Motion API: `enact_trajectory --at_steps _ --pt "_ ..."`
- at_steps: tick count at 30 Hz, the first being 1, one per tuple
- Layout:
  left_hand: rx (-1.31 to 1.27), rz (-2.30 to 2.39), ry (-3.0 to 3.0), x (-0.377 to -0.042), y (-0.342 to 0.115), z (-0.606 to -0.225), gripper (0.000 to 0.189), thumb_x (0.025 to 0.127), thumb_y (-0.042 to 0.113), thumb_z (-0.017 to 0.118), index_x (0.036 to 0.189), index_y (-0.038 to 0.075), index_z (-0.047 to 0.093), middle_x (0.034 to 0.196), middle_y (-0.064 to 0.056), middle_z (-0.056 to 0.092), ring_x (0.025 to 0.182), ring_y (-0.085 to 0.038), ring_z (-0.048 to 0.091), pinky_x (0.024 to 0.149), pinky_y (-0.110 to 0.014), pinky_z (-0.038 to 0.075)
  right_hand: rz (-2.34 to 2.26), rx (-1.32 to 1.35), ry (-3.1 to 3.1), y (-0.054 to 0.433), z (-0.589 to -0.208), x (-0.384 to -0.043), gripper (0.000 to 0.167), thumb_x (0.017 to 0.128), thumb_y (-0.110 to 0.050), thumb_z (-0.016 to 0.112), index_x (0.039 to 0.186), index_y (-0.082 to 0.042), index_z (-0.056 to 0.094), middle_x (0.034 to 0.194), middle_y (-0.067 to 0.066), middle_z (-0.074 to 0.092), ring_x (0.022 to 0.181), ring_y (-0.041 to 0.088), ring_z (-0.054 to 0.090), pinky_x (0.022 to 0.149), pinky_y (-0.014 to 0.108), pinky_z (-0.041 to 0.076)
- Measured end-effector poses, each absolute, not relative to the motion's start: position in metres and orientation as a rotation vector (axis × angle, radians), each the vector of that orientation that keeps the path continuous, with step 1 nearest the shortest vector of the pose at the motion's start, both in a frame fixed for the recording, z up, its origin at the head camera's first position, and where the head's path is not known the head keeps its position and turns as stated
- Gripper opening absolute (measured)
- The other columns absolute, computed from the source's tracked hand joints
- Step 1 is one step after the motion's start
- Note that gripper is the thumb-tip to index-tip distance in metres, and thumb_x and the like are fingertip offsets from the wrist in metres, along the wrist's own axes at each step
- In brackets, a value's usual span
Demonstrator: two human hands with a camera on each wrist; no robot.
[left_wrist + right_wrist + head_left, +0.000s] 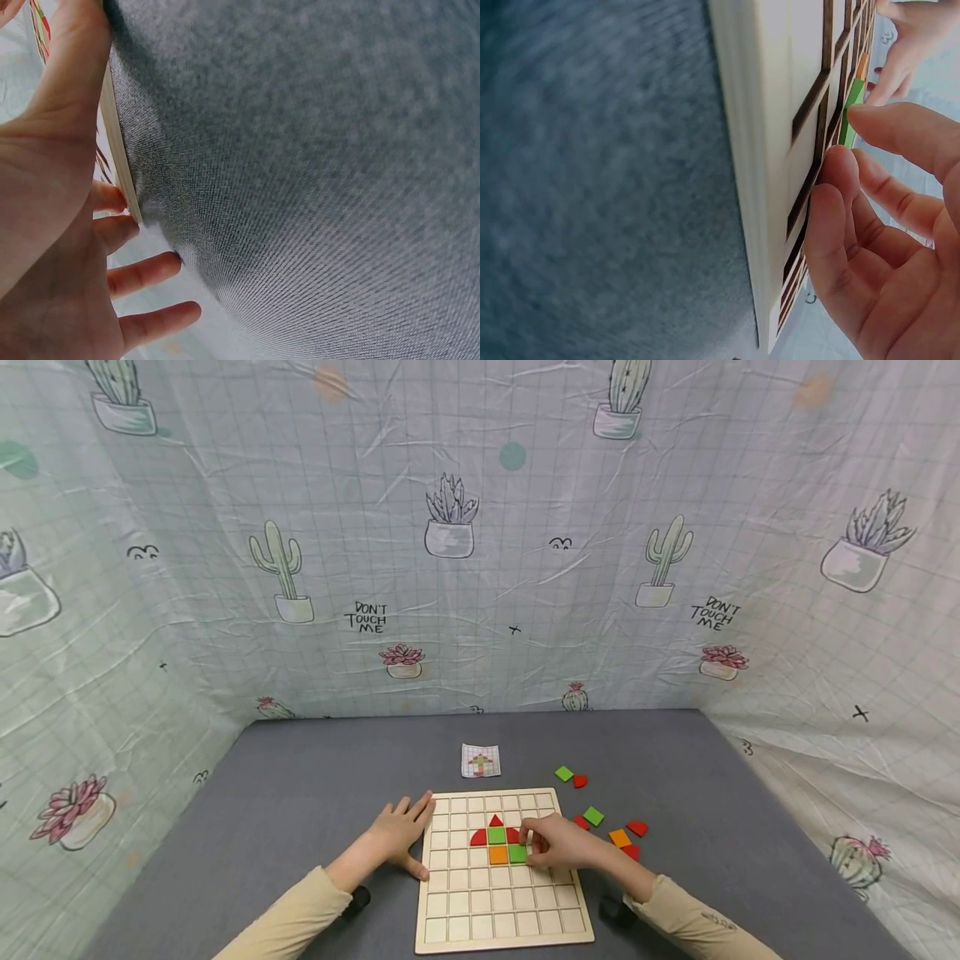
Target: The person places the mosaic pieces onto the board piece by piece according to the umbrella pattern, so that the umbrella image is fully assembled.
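Note:
A wooden grid board (468, 906) lies flat on the table. Set in its cells are a red triangle (496, 821), a green square (497, 835) under it, a red quarter-round (478, 838) on the left, another red quarter-round (513, 835) on the right and an orange square (498, 855). My right hand (557, 842) has its thumb and curled fingertips at the right side of a second green square tile (517, 854), beside the orange one; the thumb touches it in the right wrist view. With fingers spread, my left hand (397, 833) rests along the board's left edge.
Behind the board lies a small pattern card (481, 761). To the right are loose green squares (593, 816), red pieces (637, 828) and an orange square (619, 838). A cactus-print curtain (480, 593) closes off the table's back and sides.

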State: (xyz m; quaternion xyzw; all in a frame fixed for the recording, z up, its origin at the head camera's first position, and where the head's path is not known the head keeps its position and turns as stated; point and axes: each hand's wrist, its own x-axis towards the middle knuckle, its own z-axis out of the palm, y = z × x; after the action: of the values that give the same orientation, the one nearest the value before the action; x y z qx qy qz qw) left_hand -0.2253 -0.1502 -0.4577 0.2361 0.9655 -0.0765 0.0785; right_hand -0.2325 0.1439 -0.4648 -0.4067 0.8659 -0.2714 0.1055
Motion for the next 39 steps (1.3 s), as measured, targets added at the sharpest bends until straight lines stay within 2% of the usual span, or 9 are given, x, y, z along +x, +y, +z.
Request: enact_trajectory --at_steps 16,24,39 --pt "0.685 -0.223 2.889 -0.2217 -0.1481 -0.4537 0.114 0.052 0.067 0.067 0.14 0.006 0.029 0.147 -0.01 0.026 0.127 -0.034 0.034 0.096 -0.048 0.032 -0.744 -1.075 2.577 0.1406 -0.4667 -0.2333 0.013 0.08 -0.011 0.063 0.09 -0.011 0.056 0.063 -0.009 0.051 0.053 -0.002 0.041 0.051 0.015 0.038" --pt "0.682 -0.238 2.891 -0.2213 -0.1485 -0.4546 0.114 0.051 0.068 0.067 0.14 0.007 0.029 0.147 -0.009 0.026 0.127 -0.032 0.035 0.095 -0.046 0.033 -0.692 -1.108 2.588 0.1374 -0.4642 -0.2321 0.019 0.079 -0.019 0.067 0.094 -0.014 0.056 0.061 -0.009 0.051 0.051 -0.002 0.04 0.05 0.015 0.036" --pt "0.7 -0.219 2.89 -0.221 -0.1489 -0.4531 0.113 0.052 0.067 0.067 0.139 0.006 0.029 0.147 -0.01 0.026 0.126 -0.033 0.034 0.094 -0.046 0.032 -0.783 -1.082 2.538 0.1435 -0.468 -0.2364 0.015 0.078 -0.014 0.066 0.09 -0.013 0.057 0.063 -0.008 0.053 0.053 -0.002 0.044 0.052 0.015 0.039"
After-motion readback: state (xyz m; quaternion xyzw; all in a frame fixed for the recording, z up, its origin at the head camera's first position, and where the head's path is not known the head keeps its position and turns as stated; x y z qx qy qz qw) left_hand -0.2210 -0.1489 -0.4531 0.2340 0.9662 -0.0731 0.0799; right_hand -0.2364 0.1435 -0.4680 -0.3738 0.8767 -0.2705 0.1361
